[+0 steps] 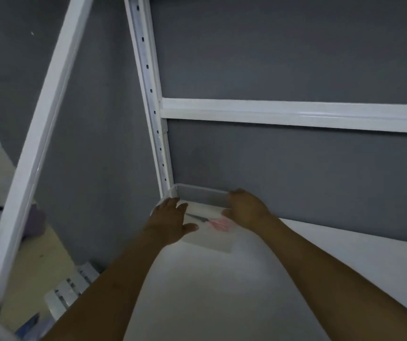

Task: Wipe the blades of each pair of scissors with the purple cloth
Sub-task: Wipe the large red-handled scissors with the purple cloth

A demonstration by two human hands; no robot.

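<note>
1. Left hand [170,219] is on the left rim of the clear container [198,193]. Fingers bend over the wall, thumb reaches inside, and it grips the rim.
2. Right hand [246,209] is on the far right rim of the same container. Fingers curl over the wall, thumb is on the inner side, and it also grips.
3. Scissors [212,221] with pink handles lie flat inside the container between the hands. Blades point left and are closed as far as the blur shows.
4. The container sits on the white shelf [222,291], in the far left corner against the grey wall [296,57] and beside the white upright post [157,119].
5. Purple cloth [36,217] is well apart at far left on a lower tan surface [37,262]. It is blurred and partly behind the near slanted post [37,143].
</note>
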